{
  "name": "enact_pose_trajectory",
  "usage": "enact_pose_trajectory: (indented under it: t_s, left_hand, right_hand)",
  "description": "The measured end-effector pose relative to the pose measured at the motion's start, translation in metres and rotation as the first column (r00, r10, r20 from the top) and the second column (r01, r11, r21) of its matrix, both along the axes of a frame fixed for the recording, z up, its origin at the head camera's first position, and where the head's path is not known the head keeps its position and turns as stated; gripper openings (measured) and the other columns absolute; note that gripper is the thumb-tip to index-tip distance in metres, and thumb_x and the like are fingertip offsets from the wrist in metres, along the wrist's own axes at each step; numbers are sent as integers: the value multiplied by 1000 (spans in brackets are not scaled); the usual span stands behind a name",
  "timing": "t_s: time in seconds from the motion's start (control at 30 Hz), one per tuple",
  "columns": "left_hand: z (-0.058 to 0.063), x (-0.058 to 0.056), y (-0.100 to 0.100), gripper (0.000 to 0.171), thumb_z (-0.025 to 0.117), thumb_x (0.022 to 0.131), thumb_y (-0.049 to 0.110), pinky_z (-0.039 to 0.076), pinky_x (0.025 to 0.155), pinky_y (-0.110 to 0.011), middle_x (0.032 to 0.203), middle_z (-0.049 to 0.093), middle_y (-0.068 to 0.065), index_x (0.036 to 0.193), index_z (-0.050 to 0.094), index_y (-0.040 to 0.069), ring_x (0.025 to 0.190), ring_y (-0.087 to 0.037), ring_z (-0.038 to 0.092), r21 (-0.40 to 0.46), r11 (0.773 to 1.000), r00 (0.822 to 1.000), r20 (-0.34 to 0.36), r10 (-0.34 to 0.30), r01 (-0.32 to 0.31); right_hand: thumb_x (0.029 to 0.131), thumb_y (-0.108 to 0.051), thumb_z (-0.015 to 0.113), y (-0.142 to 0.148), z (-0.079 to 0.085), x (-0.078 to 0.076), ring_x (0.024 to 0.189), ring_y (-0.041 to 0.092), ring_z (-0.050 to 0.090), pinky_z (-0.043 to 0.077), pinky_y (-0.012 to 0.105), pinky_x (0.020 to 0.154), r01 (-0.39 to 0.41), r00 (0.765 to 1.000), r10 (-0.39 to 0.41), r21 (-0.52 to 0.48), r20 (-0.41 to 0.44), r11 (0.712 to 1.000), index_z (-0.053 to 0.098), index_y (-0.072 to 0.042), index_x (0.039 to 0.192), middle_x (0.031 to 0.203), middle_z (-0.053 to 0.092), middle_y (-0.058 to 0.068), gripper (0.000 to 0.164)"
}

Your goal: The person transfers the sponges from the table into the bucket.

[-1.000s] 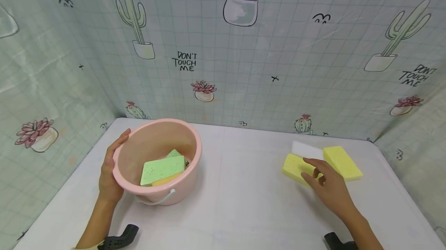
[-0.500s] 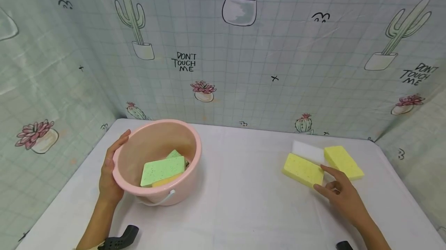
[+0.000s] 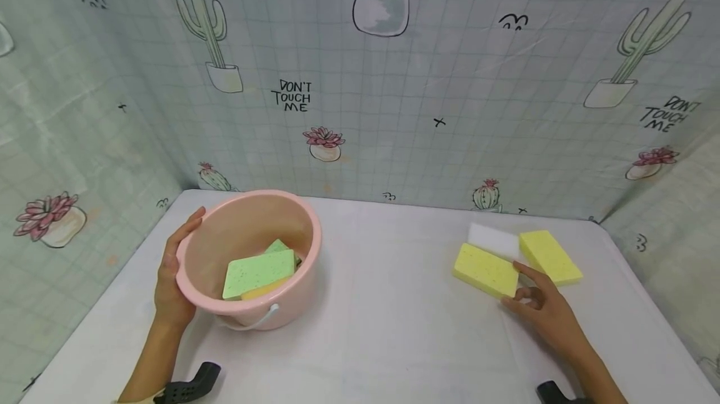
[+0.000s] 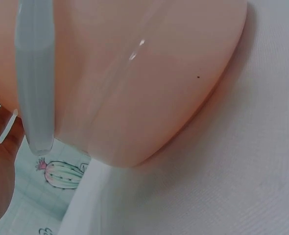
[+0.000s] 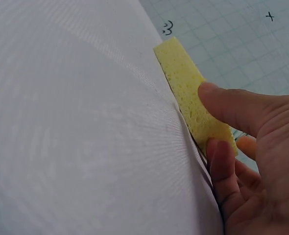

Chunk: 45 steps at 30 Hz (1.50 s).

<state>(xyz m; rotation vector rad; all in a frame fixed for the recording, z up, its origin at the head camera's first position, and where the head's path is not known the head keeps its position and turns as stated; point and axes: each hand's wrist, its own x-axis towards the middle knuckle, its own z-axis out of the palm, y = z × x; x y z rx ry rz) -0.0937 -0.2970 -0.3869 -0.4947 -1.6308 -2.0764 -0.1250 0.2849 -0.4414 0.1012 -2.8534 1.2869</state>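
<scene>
My right hand [image 3: 542, 310] pinches the near right end of a yellow sponge [image 3: 485, 267] lying flat on the white table. In the right wrist view the thumb presses the long side of that sponge [image 5: 179, 73], and a curled finger lies at its end. My left hand [image 3: 171, 276] rests against the left side of a pink bucket [image 3: 306, 291], fingers stretched up along the outside of the rim. Inside the bucket lie a light green sponge [image 3: 257, 271], another green piece behind it and a yellow-orange one [image 3: 264, 290] partly hidden underneath.
Behind the gripped sponge lies a white block [image 3: 492, 238], with a second yellow sponge [image 3: 550, 257] to its right. The bucket's pale handle [image 3: 255, 324] hangs down in front. Patterned cloth [image 3: 382, 110] hangs along the back and both sides of the table [image 3: 388, 329].
My right hand has moved from over the yellow sponge to its right end and now pinches it there. The left hand stays on the bucket. The head view has shifted slightly.
</scene>
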Motion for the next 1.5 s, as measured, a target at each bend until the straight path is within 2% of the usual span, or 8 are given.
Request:
enact_pose_trajectory:
  t_s: [0.2,0.37,0.73,0.93,1.07,1.33,1.5]
  left_hand:
    - [2,0,0,55,37,98,35,30,107,-26,155,24,-10,144,38,4,140,-26,21,8,1000,1000,1,-12,12]
    - [2,1,0,54,36,98,35,30,107,-25,155,23,-9,144,38,4,140,-25,20,14,1000,1000,14,-17,17]
    - [2,1,1,55,37,98,36,31,106,-25,155,24,-8,144,38,6,140,-25,21,-12,1000,1000,30,6,-6]
    - [0,1,0,55,37,98,36,30,107,-25,155,24,-8,143,38,5,140,-24,20,-16,1000,1000,23,6,-5]
    - [-1,-1,0,56,37,98,36,29,108,-26,155,23,-10,143,38,3,140,-25,20,6,1000,1000,-6,-13,13]
    - [1,-4,0,55,36,98,34,28,108,-26,154,25,-11,143,38,2,140,-26,20,28,999,999,-36,-38,39]
    - [0,-2,2,55,34,98,32,27,108,-27,154,24,-11,143,37,2,140,-26,19,25,998,998,-41,-49,50]
  right_hand:
    - [87,-23,72,0,1,-2,80,9,55,47,22,62,-22,1000,22,9,-11,1000,35,-14,146,115,48,11,71]
    - [85,-25,73,-1,2,-2,79,13,55,46,23,62,-13,1000,13,13,15,1000,35,-16,146,113,49,12,73]
    - [86,-17,72,-1,0,-2,84,13,55,48,23,63,-13,1000,13,-1,25,1000,34,-14,144,118,41,12,70]
    - [86,-30,73,0,-1,-2,85,16,54,47,23,64,-1,998,1,2,65,1000,31,-17,147,117,43,10,75]
    - [85,-35,73,0,-1,-3,86,16,55,47,24,65,2,999,-3,17,50,1000,33,-16,146,118,44,10,75]
    - [85,-30,73,0,3,-5,90,7,57,48,22,66,-4,1000,4,-11,20,1000,39,-14,143,129,40,10,69]
    - [84,-29,75,1,5,-2,89,-1,56,49,20,66,15,1000,-15,3,-16,1000,43,-13,140,125,44,8,66]
